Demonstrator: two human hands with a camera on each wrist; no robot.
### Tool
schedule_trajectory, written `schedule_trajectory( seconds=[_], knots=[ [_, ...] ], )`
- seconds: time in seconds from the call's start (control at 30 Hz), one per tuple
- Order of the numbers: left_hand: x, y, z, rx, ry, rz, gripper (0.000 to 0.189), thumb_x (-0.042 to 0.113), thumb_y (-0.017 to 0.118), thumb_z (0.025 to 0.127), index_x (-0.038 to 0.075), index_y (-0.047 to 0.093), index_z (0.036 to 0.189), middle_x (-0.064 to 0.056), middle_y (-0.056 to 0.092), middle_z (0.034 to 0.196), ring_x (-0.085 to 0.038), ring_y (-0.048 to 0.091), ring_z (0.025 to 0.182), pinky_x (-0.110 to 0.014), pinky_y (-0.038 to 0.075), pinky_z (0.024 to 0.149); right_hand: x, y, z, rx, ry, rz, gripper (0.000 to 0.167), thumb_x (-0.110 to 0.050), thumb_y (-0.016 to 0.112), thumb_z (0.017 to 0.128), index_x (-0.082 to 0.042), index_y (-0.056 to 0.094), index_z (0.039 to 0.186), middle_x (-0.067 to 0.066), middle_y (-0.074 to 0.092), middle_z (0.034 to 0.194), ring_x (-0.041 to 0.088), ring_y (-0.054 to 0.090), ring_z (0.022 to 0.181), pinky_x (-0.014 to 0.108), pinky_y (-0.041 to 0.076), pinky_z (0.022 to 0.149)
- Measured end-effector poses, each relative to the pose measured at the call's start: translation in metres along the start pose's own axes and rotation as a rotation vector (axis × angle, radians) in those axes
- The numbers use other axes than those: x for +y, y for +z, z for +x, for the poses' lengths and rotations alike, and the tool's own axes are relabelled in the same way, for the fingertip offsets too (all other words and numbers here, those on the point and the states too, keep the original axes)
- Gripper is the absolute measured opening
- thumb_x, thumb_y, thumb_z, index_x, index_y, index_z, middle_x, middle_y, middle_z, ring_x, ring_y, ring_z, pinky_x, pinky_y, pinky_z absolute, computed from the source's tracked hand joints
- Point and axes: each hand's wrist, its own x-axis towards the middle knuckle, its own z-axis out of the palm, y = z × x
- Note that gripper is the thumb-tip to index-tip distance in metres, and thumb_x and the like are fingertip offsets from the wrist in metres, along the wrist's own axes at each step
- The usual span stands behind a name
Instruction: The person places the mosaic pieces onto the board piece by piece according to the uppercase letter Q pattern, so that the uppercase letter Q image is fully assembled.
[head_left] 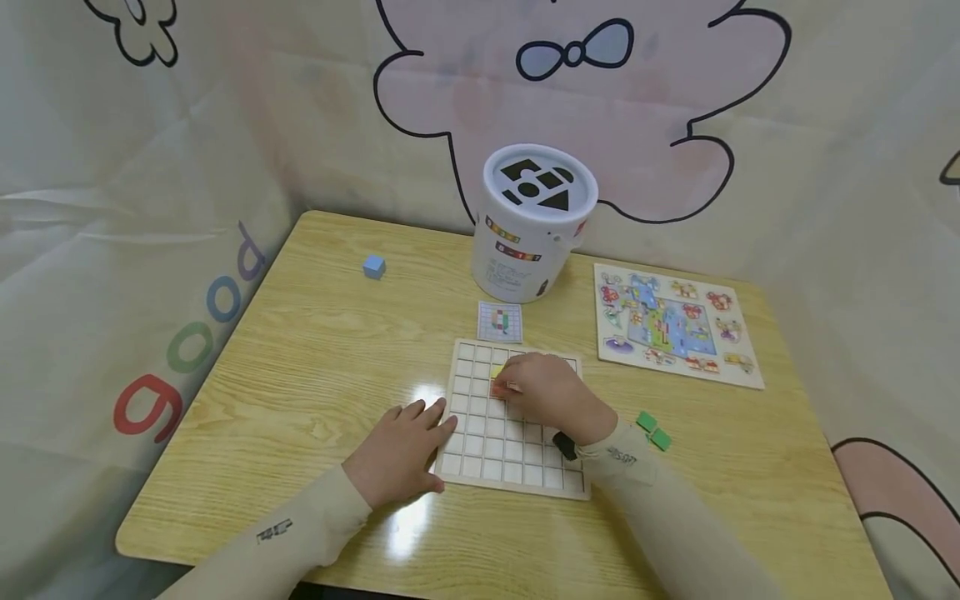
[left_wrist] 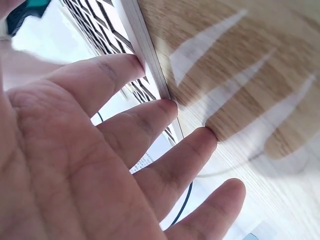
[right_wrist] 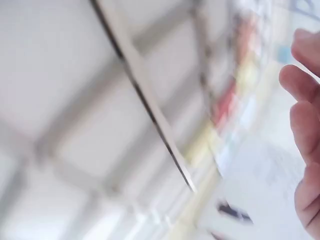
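A white gridded board (head_left: 480, 448) lies on the table. My left hand (head_left: 397, 454) rests at its left side, fingers spread; in the left wrist view, fingertips (left_wrist: 167, 107) touch the board's edge. My right hand (head_left: 551, 396) is over the upper middle of the board, fingers bent, fingertips right at a red tile (head_left: 497, 391) beside a yellow tile (head_left: 497, 371). I cannot tell whether it pinches the red tile. The blurred right wrist view has red (right_wrist: 226, 106) and yellow (right_wrist: 199, 145) tiles on the board, with curled fingers (right_wrist: 302, 125) at the right border.
A pattern card (head_left: 500, 322) lies behind the board, before a white bucket (head_left: 513, 267) with shape holes in its lid. A blue cube (head_left: 373, 267) sits far left. Green tiles (head_left: 660, 439) lie right of my right wrist. A picture puzzle board (head_left: 678, 327) is at back right.
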Motion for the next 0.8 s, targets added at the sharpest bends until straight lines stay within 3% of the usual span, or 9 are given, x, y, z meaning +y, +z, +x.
schedule_trajectory(
  seconds=[0.13, 0.23, 0.37, 0.47, 0.67, 0.8],
  knots=[
    [-0.001, 0.001, 0.002, -0.005, -0.001, 0.006, 0.091, 0.056, 0.088, 0.082, 0.009, 0.058, 0.154, -0.016, 0.050, 0.160, -0.041, 0.052, 0.140, -0.058, 0.046, 0.111, 0.017, -0.037, -0.032, 0.076, 0.067, -0.004, 0.015, -0.019, 0.075, 0.101, -0.014, 0.084, 0.112, 0.003, 0.078, 0.113, 0.024, 0.073, 0.106, 0.047, 0.061, 0.089],
    [-0.001, 0.001, 0.003, -0.021, -0.011, -0.003, 0.091, 0.056, 0.087, 0.083, 0.010, 0.057, 0.155, -0.016, 0.048, 0.162, -0.041, 0.051, 0.142, -0.058, 0.044, 0.113, 0.034, -0.061, -0.069, 0.117, 0.175, -0.043, 0.019, -0.019, 0.074, 0.102, -0.013, 0.082, 0.117, 0.009, 0.077, 0.119, 0.031, 0.072, 0.110, 0.052, 0.061, 0.087],
    [-0.003, 0.002, 0.000, -0.043, -0.034, -0.011, 0.091, 0.056, 0.087, 0.084, 0.010, 0.056, 0.156, -0.016, 0.046, 0.163, -0.041, 0.049, 0.144, -0.059, 0.043, 0.114, 0.055, -0.071, -0.113, 0.107, 0.285, -0.069, 0.020, -0.020, 0.075, 0.101, -0.012, 0.082, 0.119, 0.011, 0.076, 0.118, 0.032, 0.072, 0.101, 0.050, 0.061, 0.077],
    [-0.005, 0.002, -0.003, -0.042, -0.042, 0.002, 0.091, 0.057, 0.087, 0.083, 0.010, 0.057, 0.155, -0.016, 0.047, 0.163, -0.041, 0.050, 0.143, -0.059, 0.044, 0.113, 0.062, -0.060, -0.137, 0.076, 0.304, -0.062, 0.020, -0.021, 0.079, 0.098, -0.012, 0.082, 0.115, 0.009, 0.078, 0.112, 0.028, 0.073, 0.094, 0.048, 0.061, 0.074],
    [-0.005, 0.001, -0.002, -0.020, -0.010, 0.001, 0.092, 0.058, 0.087, 0.082, 0.008, 0.058, 0.154, -0.017, 0.049, 0.161, -0.042, 0.052, 0.140, -0.060, 0.046, 0.110, 0.052, -0.010, -0.174, -0.035, 0.312, -0.015, 0.012, -0.028, 0.085, 0.091, -0.018, 0.083, 0.097, -0.009, 0.075, 0.089, 0.008, 0.065, 0.072, 0.034, 0.056, 0.060],
    [-0.003, 0.002, 0.002, -0.019, 0.008, -0.016, 0.092, 0.056, 0.088, 0.082, 0.008, 0.057, 0.155, -0.019, 0.049, 0.161, -0.043, 0.051, 0.140, -0.060, 0.045, 0.111, 0.043, 0.014, -0.191, -0.083, 0.349, -0.050, 0.016, -0.034, 0.087, 0.089, -0.022, 0.083, 0.099, -0.011, 0.073, 0.092, 0.009, 0.067, 0.077, 0.034, 0.057, 0.061]
  ],
)
